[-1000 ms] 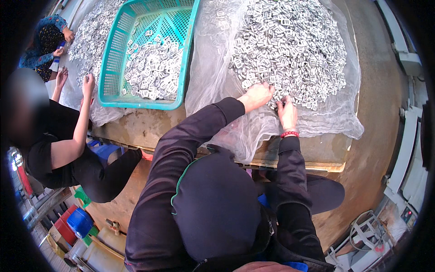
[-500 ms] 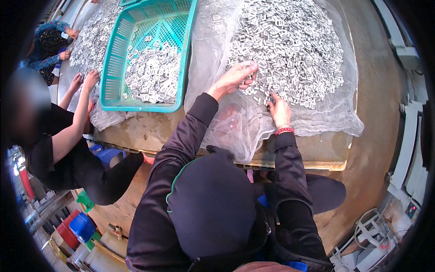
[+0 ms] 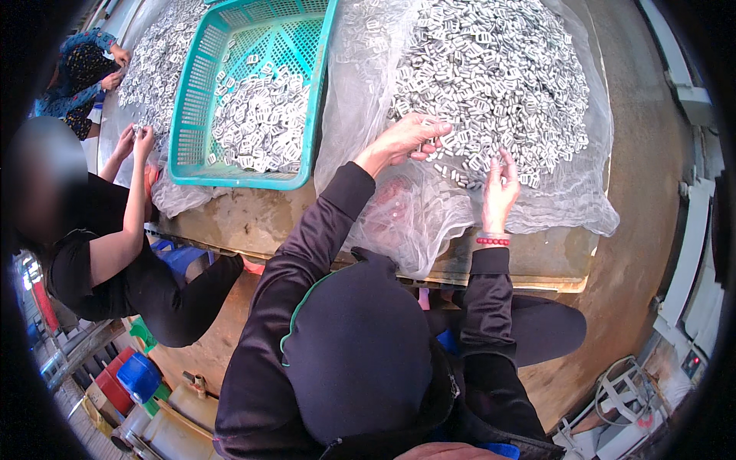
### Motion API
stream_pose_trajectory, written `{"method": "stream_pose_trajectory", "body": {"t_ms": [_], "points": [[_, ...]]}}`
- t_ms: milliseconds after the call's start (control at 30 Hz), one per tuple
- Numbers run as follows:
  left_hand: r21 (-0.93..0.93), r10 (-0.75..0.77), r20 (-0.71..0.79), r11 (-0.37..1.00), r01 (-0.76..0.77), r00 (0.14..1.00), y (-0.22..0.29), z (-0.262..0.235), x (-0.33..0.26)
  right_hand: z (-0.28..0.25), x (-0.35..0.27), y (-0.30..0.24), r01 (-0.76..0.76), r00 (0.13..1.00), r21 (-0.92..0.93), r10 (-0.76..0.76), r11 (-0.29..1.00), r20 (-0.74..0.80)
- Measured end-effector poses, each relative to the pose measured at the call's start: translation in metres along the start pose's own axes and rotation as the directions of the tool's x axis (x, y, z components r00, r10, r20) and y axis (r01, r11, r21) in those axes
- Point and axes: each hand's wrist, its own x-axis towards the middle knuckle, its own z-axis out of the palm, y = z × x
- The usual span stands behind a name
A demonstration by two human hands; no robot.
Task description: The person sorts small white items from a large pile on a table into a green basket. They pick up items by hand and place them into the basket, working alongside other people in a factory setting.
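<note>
Working the near edge of the buckle heap

I judge that I'm picking through the heap of grey slide buckles [image 3: 491,80], which lies on white mesh netting [image 3: 356,126] over the table [image 3: 540,257]. My left hand [image 3: 408,140] is curled at the heap's near-left edge, thumb forward; I cannot tell whether it pinches a buckle. My right hand [image 3: 501,193] is at the near edge, fingers loosely raised, its grip equally unclear. More buckles lie in the teal plastic basket [image 3: 245,182] to my left. The next move seems to call for a light fingertip pinch, separating single pieces.
</note>
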Motion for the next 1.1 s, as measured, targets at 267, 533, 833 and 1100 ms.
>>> {"method": "stream_pose_trajectory", "body": {"t_ms": [267,533,833,1100], "points": [[0.07,0.086,0.154,0.993,-0.098,0.984,0.015,0.02,-0.02,0.018,-0.014,-0.046,-0.684,0.707,0.483,0.336,0.546,0.622],[0.809,0.506,0.423,0.164,-0.565,0.752,0.008,0.033,-0.024,0.003,-0.009,-0.032,-0.595,0.784,0.463,0.347,0.657,0.515],[0.901,0.322,0.38,0.083,-0.426,0.867,0.009,0.055,-0.028,-0.021,0.007,-0.041,-0.501,0.804,0.36,0.269,0.787,0.531],[0.744,0.239,0.627,0.098,-0.661,0.741,0.012,0.077,-0.032,-0.055,0.01,-0.055,-0.575,0.666,0.092,0.4,0.813,0.629]]}}
